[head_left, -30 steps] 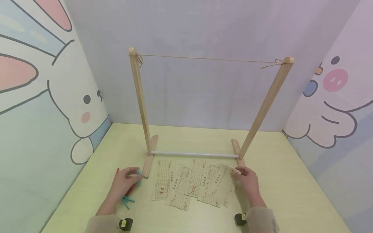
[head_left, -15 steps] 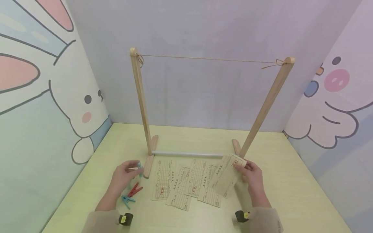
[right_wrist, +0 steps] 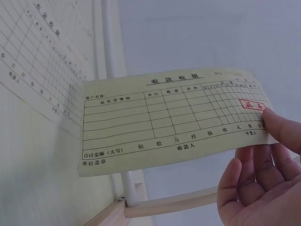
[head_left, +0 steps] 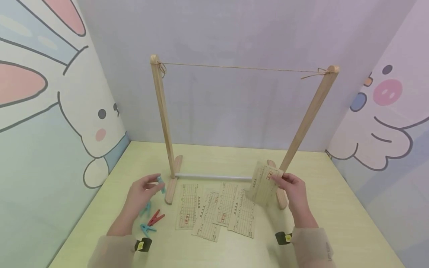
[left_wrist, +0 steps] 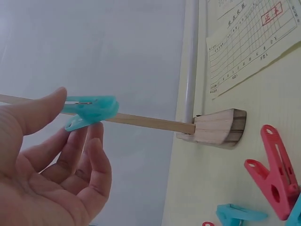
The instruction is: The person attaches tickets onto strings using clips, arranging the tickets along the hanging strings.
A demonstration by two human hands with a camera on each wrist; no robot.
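Note:
My left hand [head_left: 142, 193] pinches a light-blue clothespin [left_wrist: 96, 108] between thumb and fingers, raised above the table beside the stand's left foot. In my right hand [head_left: 294, 191] a printed receipt slip [right_wrist: 174, 122] is held by one short end, near its red stamp. That slip hangs in the air in front of the stand's right post. Several more receipt slips [head_left: 189, 206] lie on the table between the hands, some overlapping. Below the left hand lie a red clothespin [left_wrist: 275, 174] and light-blue clothespins [head_left: 147, 229].
A wooden stand with a left post [head_left: 163, 119] and right post [head_left: 308, 119] rises from the table [head_left: 214, 160]. A thin string [head_left: 234, 67] is tied between the post tops. A white rod [head_left: 214, 176] joins the feet. Walls with cartoon animals enclose the sides.
My right hand has lifted one receipt slip off the right end of the row and raised it. The left hand has risen with its clothespin, uncovering the clothespins below.

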